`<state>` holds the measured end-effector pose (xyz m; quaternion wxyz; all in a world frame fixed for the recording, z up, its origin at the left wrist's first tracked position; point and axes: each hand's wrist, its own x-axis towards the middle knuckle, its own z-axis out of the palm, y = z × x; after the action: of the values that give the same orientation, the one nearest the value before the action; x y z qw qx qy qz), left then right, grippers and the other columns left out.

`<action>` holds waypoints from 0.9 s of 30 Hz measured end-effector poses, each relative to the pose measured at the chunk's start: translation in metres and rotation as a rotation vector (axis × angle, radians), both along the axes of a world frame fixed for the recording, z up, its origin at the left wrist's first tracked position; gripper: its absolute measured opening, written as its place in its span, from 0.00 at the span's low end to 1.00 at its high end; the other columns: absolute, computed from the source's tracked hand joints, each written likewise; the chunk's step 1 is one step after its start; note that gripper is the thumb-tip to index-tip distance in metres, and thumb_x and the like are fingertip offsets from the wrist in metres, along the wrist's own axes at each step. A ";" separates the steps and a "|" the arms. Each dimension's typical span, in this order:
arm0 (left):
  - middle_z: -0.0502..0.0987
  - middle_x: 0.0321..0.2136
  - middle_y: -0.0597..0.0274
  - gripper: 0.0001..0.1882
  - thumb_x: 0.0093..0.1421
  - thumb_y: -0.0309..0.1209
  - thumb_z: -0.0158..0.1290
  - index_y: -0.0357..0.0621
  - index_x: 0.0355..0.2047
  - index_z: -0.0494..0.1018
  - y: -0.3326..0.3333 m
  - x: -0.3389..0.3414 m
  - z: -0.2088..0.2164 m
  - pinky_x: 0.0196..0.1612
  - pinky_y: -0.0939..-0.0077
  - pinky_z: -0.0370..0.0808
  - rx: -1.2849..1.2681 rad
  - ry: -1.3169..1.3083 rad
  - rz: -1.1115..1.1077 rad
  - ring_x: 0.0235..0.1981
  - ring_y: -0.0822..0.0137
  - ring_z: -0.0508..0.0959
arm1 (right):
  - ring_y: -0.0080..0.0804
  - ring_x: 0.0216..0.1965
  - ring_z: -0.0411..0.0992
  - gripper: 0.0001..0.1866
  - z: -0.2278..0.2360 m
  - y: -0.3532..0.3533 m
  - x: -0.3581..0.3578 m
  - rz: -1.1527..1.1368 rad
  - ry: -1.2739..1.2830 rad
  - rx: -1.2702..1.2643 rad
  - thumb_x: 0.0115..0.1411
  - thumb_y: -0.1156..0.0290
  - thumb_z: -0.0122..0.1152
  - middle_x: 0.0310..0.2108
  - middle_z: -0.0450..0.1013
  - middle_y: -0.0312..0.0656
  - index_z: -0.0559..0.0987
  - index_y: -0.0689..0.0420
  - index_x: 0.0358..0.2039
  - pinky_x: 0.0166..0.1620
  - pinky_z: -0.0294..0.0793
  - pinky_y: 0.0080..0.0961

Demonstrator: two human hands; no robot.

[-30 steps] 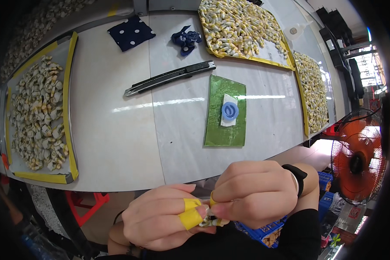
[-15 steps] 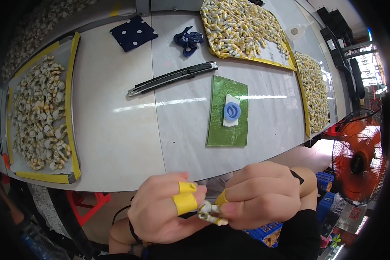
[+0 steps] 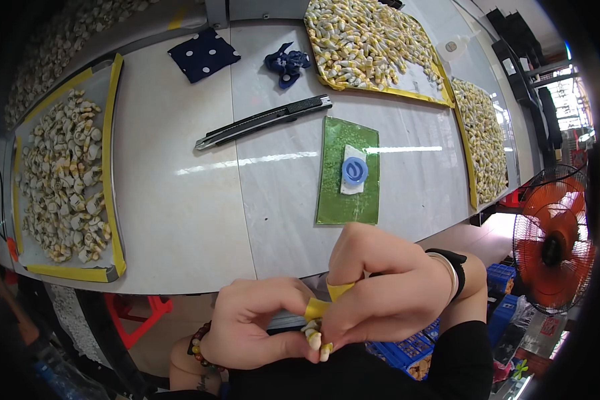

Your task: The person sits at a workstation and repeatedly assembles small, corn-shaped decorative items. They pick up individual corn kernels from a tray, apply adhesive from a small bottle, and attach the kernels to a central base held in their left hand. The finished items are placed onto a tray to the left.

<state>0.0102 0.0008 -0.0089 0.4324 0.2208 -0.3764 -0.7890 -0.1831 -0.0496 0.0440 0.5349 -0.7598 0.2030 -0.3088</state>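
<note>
Drawn closer together since the earlier frame, your left hand [image 3: 250, 327] and right hand [image 3: 393, 290] pinch a small white-and-yellow piece [image 3: 314, 339] beyond the table's [image 3: 173, 240] near edge, seemingly unfinished, with many pieces [image 3: 63, 180] heaped leftward.

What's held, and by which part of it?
A small white-and-yellow piece, pinched at its sides between left grip and right grip, its lower ends showing.

A bare left hand [image 3: 243, 323] and bare right hand [image 3: 388, 299] pinch small white-and-yellow pieces [image 3: 315, 339] between them. From these, a glossy green four-sided board [image 3: 350, 209] lies towards twelve o'clock, a yellow-edged tray [image 3: 70, 271] of knobbly whitish lumps [image 3: 63, 180] towards ten.
</note>
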 end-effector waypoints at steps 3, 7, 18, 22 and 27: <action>0.77 0.28 0.56 0.13 0.45 0.23 0.64 0.34 0.30 0.74 -0.001 -0.001 -0.001 0.36 0.79 0.71 -0.007 0.009 -0.029 0.30 0.70 0.77 | 0.32 0.28 0.64 0.08 0.001 0.000 0.001 0.013 0.029 0.010 0.48 0.77 0.64 0.27 0.62 0.38 0.76 0.57 0.30 0.30 0.63 0.23; 0.77 0.27 0.57 0.14 0.44 0.26 0.65 0.34 0.30 0.75 -0.005 0.008 0.003 0.34 0.79 0.72 -0.114 -0.143 -0.064 0.29 0.67 0.77 | 0.32 0.28 0.64 0.08 0.002 0.000 0.003 0.028 0.051 -0.023 0.48 0.76 0.64 0.27 0.63 0.38 0.76 0.57 0.30 0.30 0.64 0.23; 0.75 0.34 0.51 0.18 0.48 0.28 0.58 0.35 0.40 0.72 -0.056 0.166 0.091 0.42 0.70 0.68 -0.918 -2.094 0.495 0.36 0.56 0.74 | 0.27 0.27 0.65 0.14 -0.005 0.010 -0.043 -0.233 0.057 -0.119 0.45 0.73 0.69 0.27 0.66 0.36 0.81 0.57 0.35 0.29 0.63 0.20; 0.76 0.34 0.53 0.21 0.50 0.34 0.57 0.38 0.44 0.72 -0.152 0.191 0.072 0.42 0.68 0.69 -0.799 -1.975 0.512 0.37 0.57 0.75 | 0.26 0.25 0.64 0.13 -0.004 0.019 -0.054 -0.312 0.091 -0.112 0.43 0.76 0.68 0.26 0.66 0.35 0.81 0.56 0.33 0.27 0.62 0.19; 0.76 0.36 0.47 0.22 0.49 0.35 0.57 0.42 0.46 0.71 -0.249 0.166 0.050 0.42 0.64 0.71 -0.899 -2.049 0.551 0.39 0.52 0.75 | 0.26 0.24 0.64 0.14 0.001 0.025 -0.054 -0.341 0.105 -0.205 0.40 0.78 0.68 0.24 0.66 0.34 0.81 0.55 0.32 0.25 0.62 0.19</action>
<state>0.1760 -0.2481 0.0413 0.1209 0.6588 -0.7373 0.0875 -0.2373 -0.0243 0.0448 0.3833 -0.7800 0.3239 -0.3739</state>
